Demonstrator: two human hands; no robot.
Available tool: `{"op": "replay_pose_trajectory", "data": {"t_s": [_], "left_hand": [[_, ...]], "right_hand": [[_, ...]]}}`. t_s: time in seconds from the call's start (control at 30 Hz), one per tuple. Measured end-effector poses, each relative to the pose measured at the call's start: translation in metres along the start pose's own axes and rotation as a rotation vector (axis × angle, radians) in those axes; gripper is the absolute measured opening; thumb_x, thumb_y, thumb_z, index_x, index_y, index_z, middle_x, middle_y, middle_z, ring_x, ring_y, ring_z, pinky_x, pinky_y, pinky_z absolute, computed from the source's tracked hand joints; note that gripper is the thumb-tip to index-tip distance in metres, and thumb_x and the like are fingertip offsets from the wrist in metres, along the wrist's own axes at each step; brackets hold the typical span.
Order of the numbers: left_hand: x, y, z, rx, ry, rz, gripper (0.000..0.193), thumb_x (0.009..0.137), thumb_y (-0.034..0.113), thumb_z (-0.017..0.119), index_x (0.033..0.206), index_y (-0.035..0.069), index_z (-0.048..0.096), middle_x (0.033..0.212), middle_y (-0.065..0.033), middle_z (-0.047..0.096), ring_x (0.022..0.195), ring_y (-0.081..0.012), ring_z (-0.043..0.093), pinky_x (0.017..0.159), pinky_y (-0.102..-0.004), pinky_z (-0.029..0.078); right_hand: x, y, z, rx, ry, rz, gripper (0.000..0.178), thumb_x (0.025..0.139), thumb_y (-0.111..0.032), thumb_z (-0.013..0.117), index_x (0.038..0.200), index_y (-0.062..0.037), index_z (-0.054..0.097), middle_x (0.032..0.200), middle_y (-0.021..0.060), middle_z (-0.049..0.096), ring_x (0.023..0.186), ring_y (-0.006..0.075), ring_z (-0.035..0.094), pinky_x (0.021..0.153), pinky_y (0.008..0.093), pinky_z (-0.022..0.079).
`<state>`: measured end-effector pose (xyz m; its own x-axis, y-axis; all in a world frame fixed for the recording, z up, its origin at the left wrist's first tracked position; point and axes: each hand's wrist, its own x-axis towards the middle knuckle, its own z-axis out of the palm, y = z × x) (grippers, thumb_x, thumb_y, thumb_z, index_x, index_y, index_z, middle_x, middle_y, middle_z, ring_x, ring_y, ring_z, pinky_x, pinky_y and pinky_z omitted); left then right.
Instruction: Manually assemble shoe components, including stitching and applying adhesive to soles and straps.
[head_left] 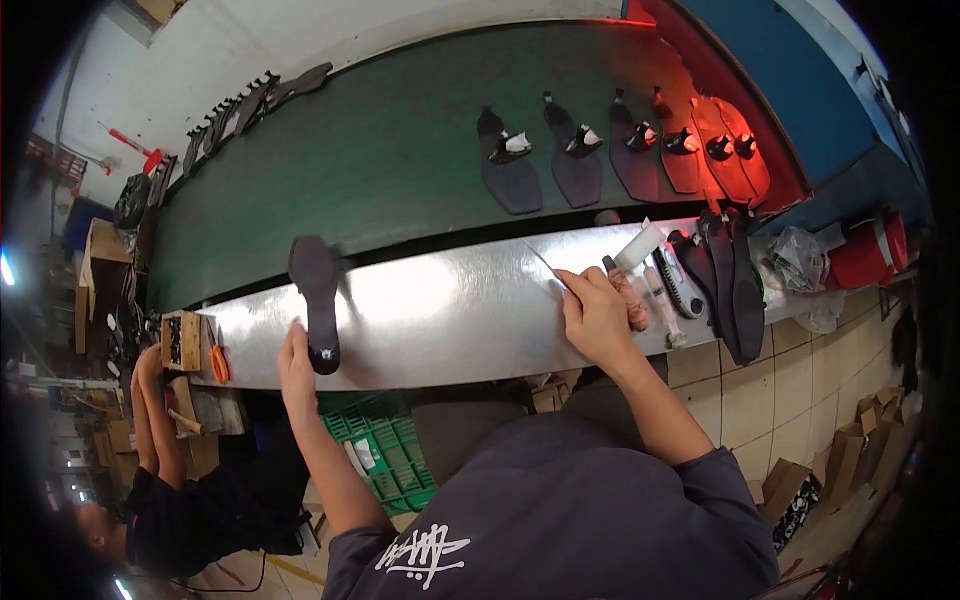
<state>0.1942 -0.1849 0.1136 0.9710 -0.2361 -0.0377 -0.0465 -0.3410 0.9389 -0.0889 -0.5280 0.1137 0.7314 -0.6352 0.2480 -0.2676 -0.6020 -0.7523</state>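
At the edge of the metal worktop, my left hand (pixel 296 372) has its fingers closed at the side of a dark shoe sole (pixel 316 280). The sole's wide end reaches over the green belt, and a small pale mark shows at its narrow end. My right hand (pixel 598 318) grips a thin, pointed metal tool (pixel 545 260) whose tip points to the far left; its handle is hidden in my fingers. Just right of that hand lie a wrapped tool handle (pixel 628 298), a clear syringe-like tube (pixel 663 307) and a grey-and-black cutter (pixel 680 288).
Several dark soles with straps (pixel 510 170) lie on the green belt (pixel 380 150), the rightmost under red light. More soles (pixel 740 290) are stacked at the worktop's right. Orange scissors (pixel 218 358) lie left, near a co-worker's hands (pixel 148 372). A green crate (pixel 395 450) stands below.
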Motion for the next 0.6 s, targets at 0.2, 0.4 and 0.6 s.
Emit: {"op": "replay_pose_trajectory", "data": {"t_s": [0.2, 0.4, 0.6], "left_hand": [[0.025, 0.043, 0.100, 0.119, 0.026, 0.378, 0.046, 0.087, 0.021, 0.070, 0.125, -0.003, 0.058, 0.126, -0.0170, 0.060, 0.117, -0.0260, 0.056, 0.100, -0.0355, 0.041], [0.064, 0.108, 0.296, 0.292, -0.266, 0.641, 0.064, 0.083, 0.037, 0.070, 0.133, 0.001, 0.050, 0.132, -0.0232, 0.053, 0.124, -0.0364, 0.049, 0.102, -0.0409, 0.040], [0.123, 0.081, 0.386, 0.582, -0.068, 0.753, 0.030, 0.075, 0.030, 0.072, 0.098, 0.012, 0.069, 0.108, -0.0148, 0.059, 0.104, -0.0389, 0.054, 0.087, -0.0531, 0.045]], "right_hand": [[0.011, 0.028, -0.007, -0.321, 0.004, -0.019, 0.042, 0.081, -0.007, 0.061, 0.123, -0.0070, 0.058, 0.087, 0.0126, 0.059, 0.086, 0.0315, 0.059, 0.072, 0.0434, 0.047], [0.017, 0.025, -0.015, -0.394, -0.048, -0.053, 0.038, 0.082, -0.007, 0.061, 0.120, -0.0083, 0.060, 0.093, 0.0135, 0.057, 0.089, 0.0325, 0.057, 0.075, 0.0434, 0.047], [0.019, 0.028, -0.002, -0.336, -0.085, -0.165, 0.040, 0.080, -0.009, 0.060, 0.120, -0.0111, 0.061, 0.090, 0.0132, 0.054, 0.085, 0.0326, 0.053, 0.073, 0.0436, 0.045]]}}
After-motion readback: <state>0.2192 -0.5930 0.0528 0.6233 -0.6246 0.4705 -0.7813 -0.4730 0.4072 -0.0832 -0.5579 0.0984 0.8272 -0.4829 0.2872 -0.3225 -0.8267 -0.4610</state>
